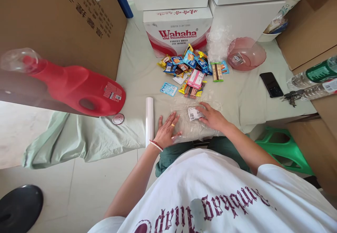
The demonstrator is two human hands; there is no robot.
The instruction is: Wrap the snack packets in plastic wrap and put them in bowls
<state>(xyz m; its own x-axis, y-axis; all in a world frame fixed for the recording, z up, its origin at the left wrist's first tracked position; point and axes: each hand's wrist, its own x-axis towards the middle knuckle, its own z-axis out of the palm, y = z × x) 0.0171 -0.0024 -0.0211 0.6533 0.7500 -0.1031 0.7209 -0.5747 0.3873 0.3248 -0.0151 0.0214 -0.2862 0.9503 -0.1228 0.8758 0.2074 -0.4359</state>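
Note:
My left hand (167,131) lies flat with its fingers spread at the left edge of a sheet of clear plastic film (186,129). A small white snack packet (194,113) with dark print rests on the film. Around the right end of that packet, the fingers of my right hand (213,116) are curled, with part of it hidden beneath them. Just left of my left hand, a white roll (149,120) lies lengthwise on the cloth. Beyond my hands is a pile of colourful wrapped snacks (189,64), with a light blue packet (169,89) apart at its left.
A Wahaha carton (179,33) stands behind the snacks, beside crumpled clear plastic (218,43) and a pink bowl (246,55). At right are a phone (271,84), keys (292,97) and bottles (316,72). A red jug (86,89) and a round tin (118,119) are left.

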